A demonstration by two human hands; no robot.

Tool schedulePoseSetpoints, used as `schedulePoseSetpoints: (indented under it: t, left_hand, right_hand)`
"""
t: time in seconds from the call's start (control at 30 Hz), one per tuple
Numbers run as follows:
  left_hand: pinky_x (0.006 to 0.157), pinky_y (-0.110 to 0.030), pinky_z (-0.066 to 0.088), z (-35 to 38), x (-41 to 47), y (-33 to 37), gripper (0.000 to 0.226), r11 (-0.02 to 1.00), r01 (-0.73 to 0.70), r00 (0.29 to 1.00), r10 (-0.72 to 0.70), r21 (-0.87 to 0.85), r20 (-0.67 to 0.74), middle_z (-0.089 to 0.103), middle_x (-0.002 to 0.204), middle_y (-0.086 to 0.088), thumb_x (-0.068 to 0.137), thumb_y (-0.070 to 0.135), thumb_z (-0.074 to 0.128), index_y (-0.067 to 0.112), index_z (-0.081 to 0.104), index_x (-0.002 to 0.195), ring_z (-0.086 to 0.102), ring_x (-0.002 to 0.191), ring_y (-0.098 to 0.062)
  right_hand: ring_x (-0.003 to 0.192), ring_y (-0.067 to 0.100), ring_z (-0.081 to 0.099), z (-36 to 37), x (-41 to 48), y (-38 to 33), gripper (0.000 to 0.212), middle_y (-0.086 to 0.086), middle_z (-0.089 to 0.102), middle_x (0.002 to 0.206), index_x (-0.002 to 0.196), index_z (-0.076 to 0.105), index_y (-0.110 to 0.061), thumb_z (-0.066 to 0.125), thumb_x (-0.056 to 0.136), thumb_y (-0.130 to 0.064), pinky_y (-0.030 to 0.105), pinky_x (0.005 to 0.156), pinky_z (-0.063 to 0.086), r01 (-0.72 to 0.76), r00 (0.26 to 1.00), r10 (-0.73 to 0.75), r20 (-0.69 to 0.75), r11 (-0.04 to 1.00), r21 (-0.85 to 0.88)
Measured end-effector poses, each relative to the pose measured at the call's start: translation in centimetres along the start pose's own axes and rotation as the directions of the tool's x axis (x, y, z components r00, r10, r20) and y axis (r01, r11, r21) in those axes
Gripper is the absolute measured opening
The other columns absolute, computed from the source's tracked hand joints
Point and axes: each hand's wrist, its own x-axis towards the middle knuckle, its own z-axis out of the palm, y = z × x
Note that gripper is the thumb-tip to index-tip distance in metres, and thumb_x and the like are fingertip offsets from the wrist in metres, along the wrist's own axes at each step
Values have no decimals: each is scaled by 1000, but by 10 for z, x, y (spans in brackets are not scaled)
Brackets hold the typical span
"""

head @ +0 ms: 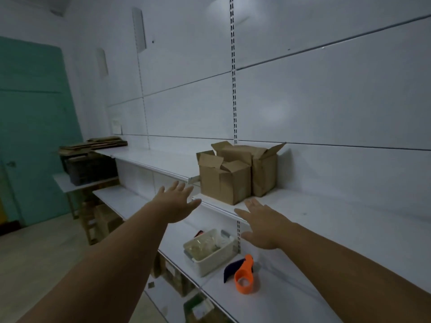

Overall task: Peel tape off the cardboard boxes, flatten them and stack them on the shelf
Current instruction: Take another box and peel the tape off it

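Observation:
Two brown cardboard boxes stand on the white shelf [326,206] with their top flaps open. The smaller box [224,183] is in front, and the taller box [261,169] sits behind it, touching. My left hand [175,201] is stretched out with straight fingers, just left of the smaller box and apart from it. My right hand [263,220] hovers with spread fingers over the shelf edge, just below the boxes, holding nothing. A pile of flattened cardboard [98,144] lies at the far left end of the shelf.
On the lower shelf stand a white plastic bin [210,252] with small items and an orange tape dispenser [245,278]. A dark crate [88,169] sits on a small table at the left. A teal door [30,127] is beyond it. More boxes are under the shelves.

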Motion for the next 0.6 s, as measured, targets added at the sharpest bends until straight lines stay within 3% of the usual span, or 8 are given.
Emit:
schedulePoseSetpoints:
  t: [0.17,0.27,0.33,0.43,0.5,0.6]
  left_hand:
    - [115,-49,1,21,50,-11,68,996,-83,996,84,-36,6,5,159,-5,94,57,24,20,9,148,-3,146,-22]
    - [116,-50,4,30,81,-19,69,986,-156,988,156,-63,5,5,159,-2,93,56,29,22,5,149,-1,146,-22]
    - [115,-50,5,32,104,-29,70,978,-192,981,193,-83,-2,8,159,0,92,56,33,25,5,149,1,146,-23]
    - [115,-49,11,37,136,-45,68,957,-221,975,213,-186,-64,21,156,-1,90,51,44,24,17,146,8,145,-25]
    - [114,-45,15,47,151,-48,63,921,-258,964,226,-293,-138,32,152,-2,89,43,51,23,27,143,16,143,-27]
    - [107,-42,31,65,178,-50,56,896,-217,966,140,-387,-218,46,141,-9,88,36,54,15,37,136,36,133,-30]
  right_hand:
    - [145,26,-5,15,48,17,70,13,-4,158,149,4,-21,41,95,-45,42,116,7,-72,997,72,1,997,-18]
    - [145,26,3,18,82,24,73,12,4,158,149,3,-17,42,94,-45,40,115,16,-149,983,154,-99,987,60]
    - [144,26,9,20,105,26,75,13,6,158,149,-2,-15,38,95,-48,40,112,24,-257,932,277,-233,960,112]
    - [142,28,18,22,131,29,76,14,2,158,149,-3,-16,34,94,-53,38,101,39,-360,789,385,-479,921,148]
    - [141,28,20,26,143,30,75,12,-4,158,149,1,-19,34,93,-55,38,97,44,-324,741,380,-554,925,200]
    - [140,26,23,42,156,27,75,6,-4,159,149,4,-20,41,92,-52,37,96,43,-207,728,354,-587,930,304]
